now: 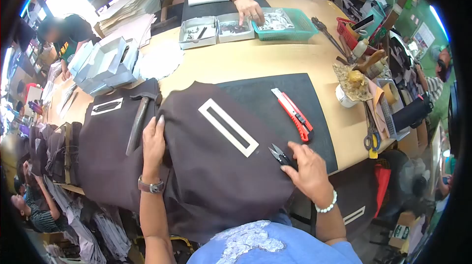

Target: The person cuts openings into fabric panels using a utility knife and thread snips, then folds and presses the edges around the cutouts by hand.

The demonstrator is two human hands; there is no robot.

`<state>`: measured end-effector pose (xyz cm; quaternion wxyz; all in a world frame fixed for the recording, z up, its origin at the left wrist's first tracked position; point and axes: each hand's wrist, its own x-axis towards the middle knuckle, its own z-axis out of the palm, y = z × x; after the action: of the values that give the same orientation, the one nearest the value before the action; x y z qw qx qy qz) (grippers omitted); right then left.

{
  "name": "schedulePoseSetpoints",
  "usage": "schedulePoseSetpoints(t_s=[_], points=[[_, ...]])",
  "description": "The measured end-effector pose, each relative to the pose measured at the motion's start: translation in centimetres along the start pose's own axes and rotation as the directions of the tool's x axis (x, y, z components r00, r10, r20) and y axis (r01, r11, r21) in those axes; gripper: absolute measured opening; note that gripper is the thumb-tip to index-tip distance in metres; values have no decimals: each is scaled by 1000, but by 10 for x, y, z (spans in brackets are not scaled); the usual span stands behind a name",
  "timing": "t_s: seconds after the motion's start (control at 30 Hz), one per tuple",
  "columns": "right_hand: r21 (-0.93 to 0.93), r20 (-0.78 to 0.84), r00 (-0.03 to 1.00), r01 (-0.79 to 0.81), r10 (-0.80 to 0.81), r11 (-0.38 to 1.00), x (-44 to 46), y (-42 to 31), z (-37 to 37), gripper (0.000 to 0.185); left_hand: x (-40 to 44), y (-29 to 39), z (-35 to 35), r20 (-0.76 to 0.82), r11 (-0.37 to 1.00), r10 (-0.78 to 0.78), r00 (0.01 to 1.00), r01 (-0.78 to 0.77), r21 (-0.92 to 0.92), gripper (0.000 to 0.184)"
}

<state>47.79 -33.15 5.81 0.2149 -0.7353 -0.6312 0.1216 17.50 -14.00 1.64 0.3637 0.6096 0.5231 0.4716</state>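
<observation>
Dark brown sheet material (191, 116) lies before me, with a cream rectangular frame (228, 129) on it around a dark slot. My left hand (154, 141) grips the sheet's left edge, fingers closed on it. In my right hand (310, 171) is a pair of thread snips (279, 154), blades pointing up-left over the sheet, just below the frame's lower end. Beyond the snips, a red utility knife (294, 116) rests on a black mat (295, 84). Beside my left hand, a hammer (139, 122) lies on another brown piece (105, 131) with a similar slot.
Opposite, a co-worker's hand (250, 9) reaches toward white boxes (197, 43) of small parts and a teal basket (307, 30). Pale blue boxes (105, 65) stand at left. Scissors (371, 138), a glue-crusted pot (345, 98) and a red basket (346, 28) line the right edge.
</observation>
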Motion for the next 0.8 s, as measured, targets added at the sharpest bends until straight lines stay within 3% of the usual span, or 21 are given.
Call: schedulePoseSetpoints(t_s=[0.03, 0.13, 0.23, 0.27, 0.37, 0.4, 0.47, 0.57, 0.63, 0.67, 0.7, 0.8], points=[[87, 28, 998, -52, 50, 995, -1, 1, 3, 39, 3, 5, 5, 82, 941, -155, 985, 172, -291, 29], [277, 76, 985, -171, 155, 945, -2, 5, 7, 29, -2, 41, 11, 352, 796, -481, 803, 569, -209, 37], [411, -38, 995, -70, 94, 909, 6, 12, 7, 19, -5, 52, 13, 449, 851, -525, 723, 457, 258, 43], [494, -93, 980, -108, 176, 863, 12, 5, 0, 14, -9, 65, 13, 460, 844, -533, 710, 487, 226, 47], [692, -117, 964, -95, 241, 715, 33, -11, -2, 16, -23, 31, 22, 319, 894, -402, 858, 444, -67, 40], [781, -91, 981, -36, 171, 624, 39, -20, 5, 19, -28, 39, 27, 361, 826, -392, 846, 497, -268, 38], [930, 7, 1000, -12, 14, 368, 49, -37, 27, 28, -38, 44, 38, 361, 701, -472, 805, 590, -399, 37], [951, 233, 972, -224, -22, 213, 51, -46, 64, 31, -49, 42, 51, 399, 513, -550, 733, 674, -531, 46], [957, 238, 971, -235, 2, 170, 40, -46, 75, 34, -55, 44, 58, 480, 367, -505, 718, 682, -633, 46], [958, 251, 968, -252, 28, 139, 32, -45, 70, 35, -60, 29, 64, 384, 467, -514, 767, 625, -625, 57], [957, 265, 963, -270, 56, 108, 23, -46, 66, 37, -66, 51, 67, 190, 631, -578, 793, 583, -512, 67], [935, 299, 950, -311, 90, 170, 0, -52, 64, 40, -73, 55, 68, 236, 637, -519, 821, 556, -533, 74]])
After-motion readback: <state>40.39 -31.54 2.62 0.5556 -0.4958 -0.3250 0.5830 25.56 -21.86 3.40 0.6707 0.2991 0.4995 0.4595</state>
